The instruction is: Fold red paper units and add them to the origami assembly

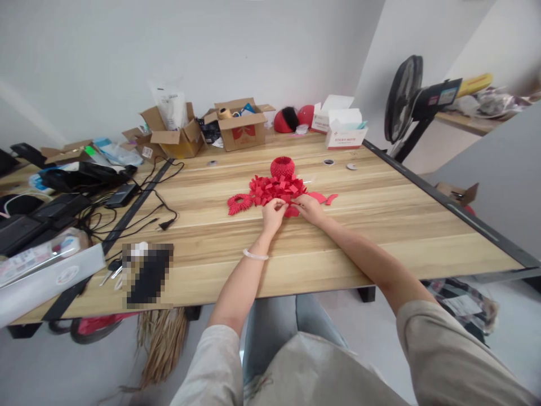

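A heap of folded red paper pieces (274, 188) lies on the wooden table (363, 225), with a round red paper bowl (282, 167) just behind it. To the left of the heap is a red paper ring (239, 203) with a pointed side. My left hand (274, 214) and my right hand (309, 208) meet at the heap's near edge, fingers pinched around a small red paper piece (288, 204) between them. Flat red paper pieces (332, 199) rest to the right of my right hand.
Open cardboard boxes (243, 132) and white boxes (346, 135) line the back. Black cables (156, 194) and a plug are at the left, near a blurred dark item (150, 276). A black fan (403, 98) stands beyond the right edge.
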Demonstrator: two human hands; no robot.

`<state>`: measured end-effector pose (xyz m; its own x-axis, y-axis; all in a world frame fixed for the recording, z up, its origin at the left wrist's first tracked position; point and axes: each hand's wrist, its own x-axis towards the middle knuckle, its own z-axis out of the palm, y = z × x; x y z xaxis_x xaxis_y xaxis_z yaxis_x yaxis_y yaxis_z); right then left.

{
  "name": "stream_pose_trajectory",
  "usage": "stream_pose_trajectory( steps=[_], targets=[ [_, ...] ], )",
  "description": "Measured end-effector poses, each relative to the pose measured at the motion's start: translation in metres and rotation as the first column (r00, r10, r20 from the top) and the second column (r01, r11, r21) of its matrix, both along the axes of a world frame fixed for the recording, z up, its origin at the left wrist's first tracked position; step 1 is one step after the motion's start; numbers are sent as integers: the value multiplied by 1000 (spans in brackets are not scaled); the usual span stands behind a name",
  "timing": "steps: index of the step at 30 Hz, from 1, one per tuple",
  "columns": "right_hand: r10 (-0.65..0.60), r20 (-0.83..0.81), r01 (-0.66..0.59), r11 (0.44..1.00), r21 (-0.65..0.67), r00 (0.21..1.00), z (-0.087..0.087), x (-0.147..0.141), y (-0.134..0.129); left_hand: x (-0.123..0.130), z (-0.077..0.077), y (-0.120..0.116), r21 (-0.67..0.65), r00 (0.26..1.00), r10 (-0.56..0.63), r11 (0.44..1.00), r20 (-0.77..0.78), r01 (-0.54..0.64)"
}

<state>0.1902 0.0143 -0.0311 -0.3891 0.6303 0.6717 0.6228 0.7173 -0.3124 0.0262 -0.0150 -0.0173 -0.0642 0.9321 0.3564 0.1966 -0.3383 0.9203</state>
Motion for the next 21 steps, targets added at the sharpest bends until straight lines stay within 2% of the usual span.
stream_pose_trajectory(
  steps=[6, 13, 21],
  targets=[
    [-18, 55, 19, 1000, -15, 998, 2, 0, -1, 0, -1, 0, 28, 999, 10, 1000, -38, -9],
    [45, 63, -44, 999, -9, 997, 0, 1, 0, -2, -2, 0, 59, 992, 87, 995, -91, -81],
    [91, 87, -88, 995, -46, 992, -1, 2, 3, -2, 2, -2, 47, 976, 122, 992, -179, -115]
  ],
)
